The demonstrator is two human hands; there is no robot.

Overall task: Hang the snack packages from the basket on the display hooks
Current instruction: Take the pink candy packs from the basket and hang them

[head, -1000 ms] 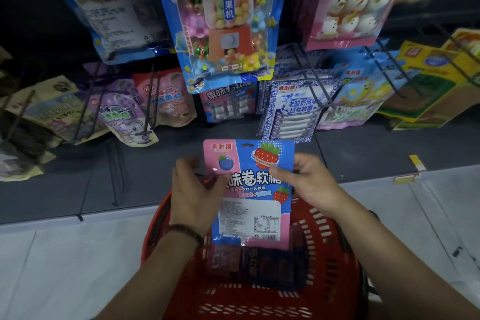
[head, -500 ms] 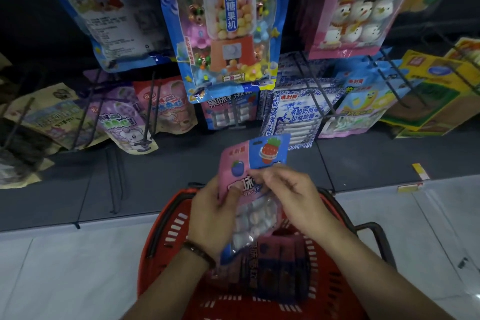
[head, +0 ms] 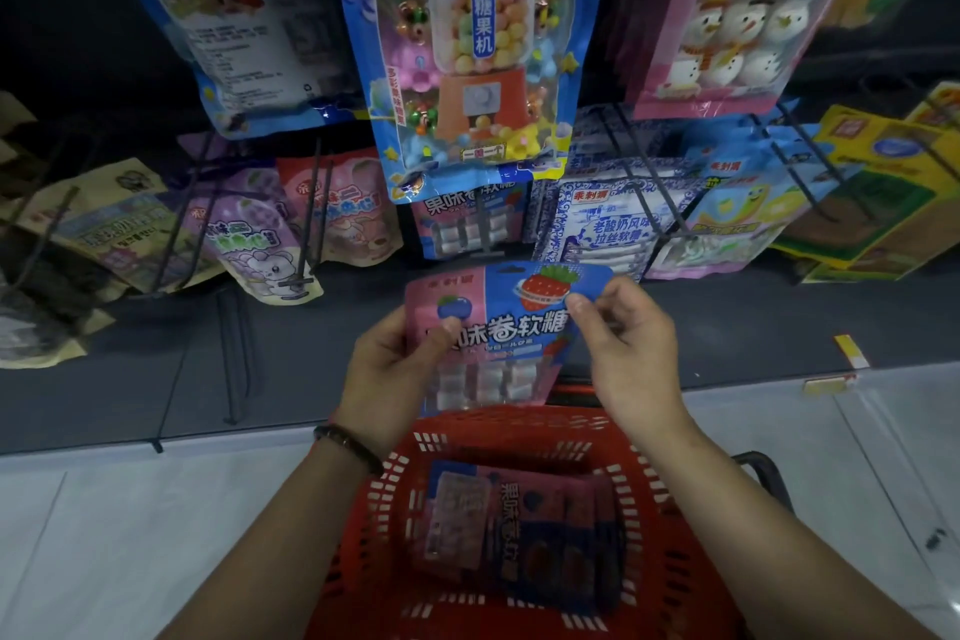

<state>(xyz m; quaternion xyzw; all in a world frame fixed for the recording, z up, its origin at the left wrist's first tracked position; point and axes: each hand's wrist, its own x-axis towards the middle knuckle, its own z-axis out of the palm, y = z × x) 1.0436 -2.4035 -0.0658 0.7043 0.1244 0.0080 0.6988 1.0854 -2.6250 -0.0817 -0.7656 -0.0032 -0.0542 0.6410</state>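
- You held the snack package (head: pixel 498 322) printed face up, just past the basket (head: pixel 374 525) at its 12 o'clock rim.
- Your left hand (head: pixel 395 369) pinched its 9 o'clock edge. Your right hand (head: pixel 623 348) pinched the 2 o'clock corner.
- You did best keeping the top edge free of fingers and aiming for the matching packs (head: pixel 457 211) hanging at 12 o'clock.
- Half a second before, the package sat twisted and lower. Here it was level.

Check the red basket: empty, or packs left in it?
Not empty. Pink-and-blue snack packages lie flat on the floor of the red basket. How many cannot be told, since they overlap.
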